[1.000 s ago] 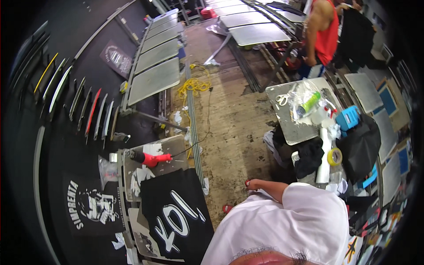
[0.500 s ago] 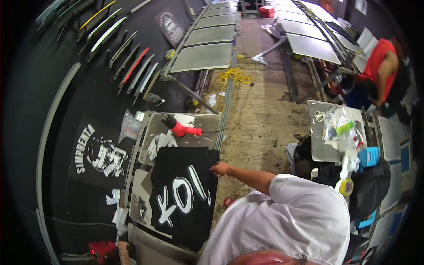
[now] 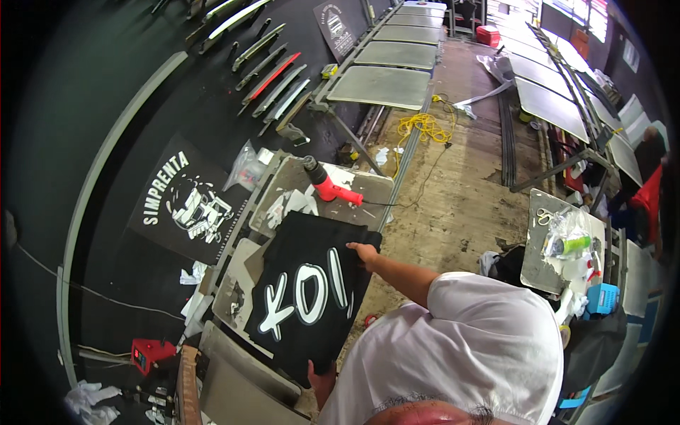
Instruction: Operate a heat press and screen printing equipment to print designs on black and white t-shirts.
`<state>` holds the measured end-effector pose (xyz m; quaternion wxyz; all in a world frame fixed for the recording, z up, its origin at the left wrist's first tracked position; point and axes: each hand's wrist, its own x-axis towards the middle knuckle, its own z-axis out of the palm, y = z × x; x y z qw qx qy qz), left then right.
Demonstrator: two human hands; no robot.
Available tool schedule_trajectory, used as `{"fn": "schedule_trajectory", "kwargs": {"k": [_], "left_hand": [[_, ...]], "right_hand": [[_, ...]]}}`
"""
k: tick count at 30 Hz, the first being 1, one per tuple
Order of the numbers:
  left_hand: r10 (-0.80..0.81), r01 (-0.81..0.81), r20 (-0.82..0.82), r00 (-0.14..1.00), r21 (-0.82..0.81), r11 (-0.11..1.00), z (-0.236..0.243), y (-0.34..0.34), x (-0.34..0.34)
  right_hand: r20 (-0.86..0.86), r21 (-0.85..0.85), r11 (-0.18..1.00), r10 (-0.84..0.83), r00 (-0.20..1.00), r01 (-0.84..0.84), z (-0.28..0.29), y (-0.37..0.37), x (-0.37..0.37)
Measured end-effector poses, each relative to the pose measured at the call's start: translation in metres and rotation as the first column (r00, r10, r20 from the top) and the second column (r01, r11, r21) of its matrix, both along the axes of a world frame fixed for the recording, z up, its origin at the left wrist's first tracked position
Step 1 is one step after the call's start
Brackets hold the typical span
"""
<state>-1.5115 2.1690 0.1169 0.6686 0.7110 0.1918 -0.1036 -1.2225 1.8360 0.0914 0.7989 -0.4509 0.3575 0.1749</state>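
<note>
A black fabric piece (image 3: 290,248) with large white lettering lies over a flat board, like a shirt or panel. My right hand (image 3: 364,256) is at its far right edge, the thumb stretched over the top and the other fingers mostly hidden at the edge. Close to my body, my left hand (image 3: 321,379) grips the near edge, its thumb up against the fabric and its fingers partly hidden. Just beyond the fabric, a red and black heat gun (image 3: 334,190) rests on another board (image 3: 372,185) among white scraps.
Rows of grey boards (image 3: 382,86) run away on both sides of a worn floor. A yellow cable (image 3: 425,129) lies coiled there. To the right, a small table (image 3: 542,258) bears scissors and a green bottle. A red-clothed person (image 3: 648,195) is at the far right.
My view has turned, shifting the scene rightward. My left hand has come into sight at the fabric's near edge. My right hand stays at the far edge, reaching further over the fabric.
</note>
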Motion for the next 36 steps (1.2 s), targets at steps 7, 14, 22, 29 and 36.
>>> {"fn": "schedule_trajectory", "kwargs": {"k": [7,14,22,29,36], "left_hand": [[0.296,-0.503,-0.419,0.858,-0.576,0.645,-0.010,0.011,0.018],[0.445,-0.454,-0.218,0.869,-0.711,0.538,0.037,0.056,0.080],[0.639,-0.079,0.345,0.687,-0.840,0.538,0.251,0.082,0.085],[0.784,-0.152,0.563,0.260,-0.778,0.609,0.377,0.023,0.020],[0.576,-0.109,0.339,0.744,-0.789,0.604,0.318,0.061,0.029]], "right_hand": [[0.076,-0.177,0.967,0.197,0.977,-0.181,0.009,0.003,0.047],[0.263,-0.503,0.801,0.500,0.825,-0.325,0.101,0.020,0.074],[0.675,-0.120,0.990,0.137,0.725,-0.076,0.309,0.010,0.051],[0.939,-0.094,0.995,0.097,0.329,-0.025,0.430,-0.053,-0.042],[0.775,-0.233,0.966,0.256,0.577,-0.115,0.384,-0.057,-0.029]]}}
